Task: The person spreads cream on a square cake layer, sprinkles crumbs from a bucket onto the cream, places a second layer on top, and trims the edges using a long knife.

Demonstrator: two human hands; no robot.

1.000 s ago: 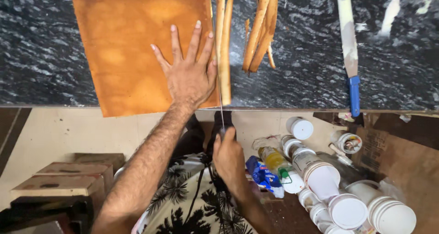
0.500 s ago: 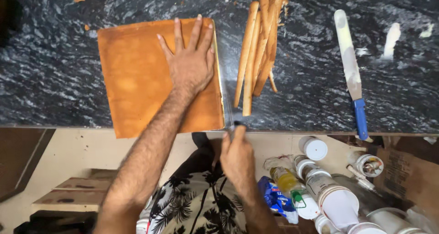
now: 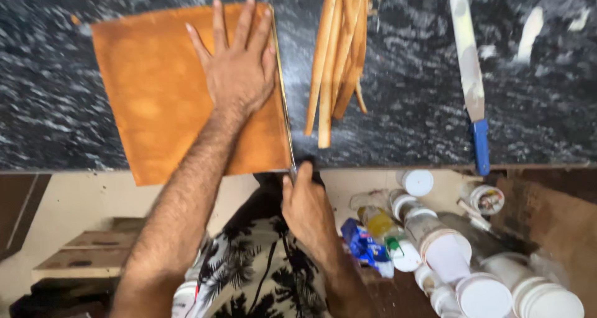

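- Against the view half a second back, the orange sheet sits higher and further left in the picture, and its near edge now overhangs the front rim of the black speckled counter more clearly.
- The left hand remains flat on the sheet, fingers spread, palm pressing down near the sheet's right edge.
- The right hand has come closer to the counter's front rim; it is closed round the handle of a thin blade that runs along the sheet's right edge.
- The sheet is a flat, roughly square piece, orange-brown with paler patches, its corners squared.
- Right of the sheet on the counter lies a bundle of cut orange strips, near it but apart.
- Further right of the sheet lies a blue-handled palette knife, smeared white.
- Below the counter's rim, right of the sheet, stand white-lidded jars.
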